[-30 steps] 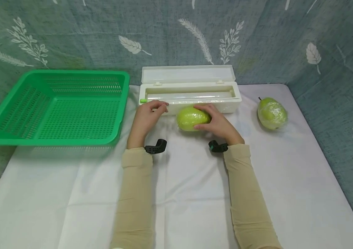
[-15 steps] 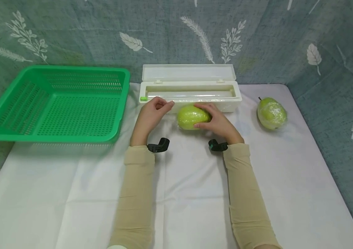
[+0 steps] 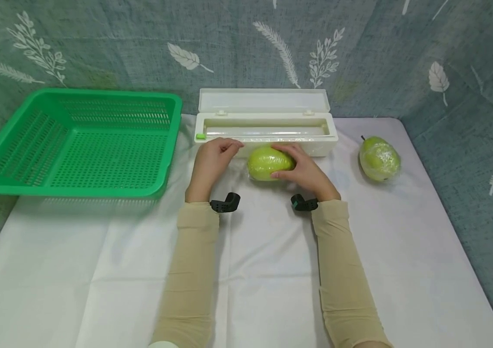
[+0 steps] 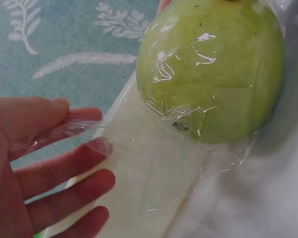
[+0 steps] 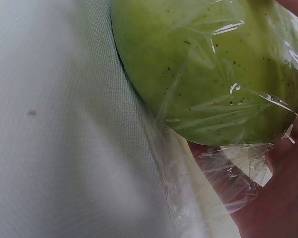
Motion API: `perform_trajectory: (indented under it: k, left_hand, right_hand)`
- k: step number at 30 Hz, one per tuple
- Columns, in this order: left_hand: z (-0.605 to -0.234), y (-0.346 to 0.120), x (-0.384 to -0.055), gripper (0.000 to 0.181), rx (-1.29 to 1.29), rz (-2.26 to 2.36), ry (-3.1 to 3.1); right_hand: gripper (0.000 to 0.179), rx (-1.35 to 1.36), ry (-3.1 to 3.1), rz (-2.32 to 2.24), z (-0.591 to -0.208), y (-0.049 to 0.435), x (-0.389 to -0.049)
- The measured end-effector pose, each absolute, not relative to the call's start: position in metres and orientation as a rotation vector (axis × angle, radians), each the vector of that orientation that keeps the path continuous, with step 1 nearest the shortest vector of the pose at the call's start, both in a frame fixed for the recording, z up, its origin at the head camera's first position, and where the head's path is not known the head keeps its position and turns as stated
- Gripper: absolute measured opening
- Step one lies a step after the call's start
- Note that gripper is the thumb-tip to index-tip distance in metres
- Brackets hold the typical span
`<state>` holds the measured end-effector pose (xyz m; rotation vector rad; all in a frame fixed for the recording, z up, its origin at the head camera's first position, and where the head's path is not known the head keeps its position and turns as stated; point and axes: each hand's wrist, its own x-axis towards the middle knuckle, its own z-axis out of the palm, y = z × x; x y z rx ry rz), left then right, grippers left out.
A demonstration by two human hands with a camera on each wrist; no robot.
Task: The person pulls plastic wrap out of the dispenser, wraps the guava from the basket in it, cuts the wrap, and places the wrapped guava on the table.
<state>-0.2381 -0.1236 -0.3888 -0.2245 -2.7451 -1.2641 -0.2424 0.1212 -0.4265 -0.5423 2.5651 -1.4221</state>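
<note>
A green pear point(image 3: 268, 163) with clear plastic wrap about it lies on its side on the white cloth, in front of a cling film box point(image 3: 287, 147). From the right, my right hand point(image 3: 306, 169) grips the pear with thumb and fingers, seen close in the right wrist view. My left hand point(image 3: 213, 162) is left of the pear. In the left wrist view its thumb and index finger pinch a gathered end of plastic wrap point(image 4: 82, 129), while the other fingers spread out. The wrap runs from there to the pear's end.
The box's lid point(image 3: 263, 100) stands raised, with a film roll point(image 3: 268, 131) inside and a green slider point(image 3: 201, 136) at its left. A green basket point(image 3: 103, 191) sits at the left. Another wrapped pear point(image 3: 379, 159) lies at the right.
My left hand has shifted slightly right, towards the pear, with its fingertips closer to it. My right hand and the pear have stayed nearly in place.
</note>
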Motion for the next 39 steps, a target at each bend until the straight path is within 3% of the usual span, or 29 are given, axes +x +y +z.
perform_trajectory:
  k: [11,24,31,39]
  left_hand:
    - [-0.386,-0.109,-0.240,0.025,-0.235,-1.455,-2.734]
    - [-0.378,-0.089,-0.232,0.025,-0.325,-1.198,-2.724]
    - [-0.378,-0.082,-0.227,0.026,-0.582,-0.764,-2.629]
    - [-0.382,-0.075,-0.223,0.022,-0.826,-0.724,-2.544]
  right_hand:
    - [0.067,-0.538,2.539,-1.436,-0.397,0.117,-0.226]
    - [0.066,-0.587,2.547,-1.471,-0.409,0.122,-0.232]
    - [0.067,-0.577,2.649,-1.409,-0.429,0.125,-0.243]
    - [0.070,-0.609,2.692,-1.398,-0.427,0.125,-0.244]
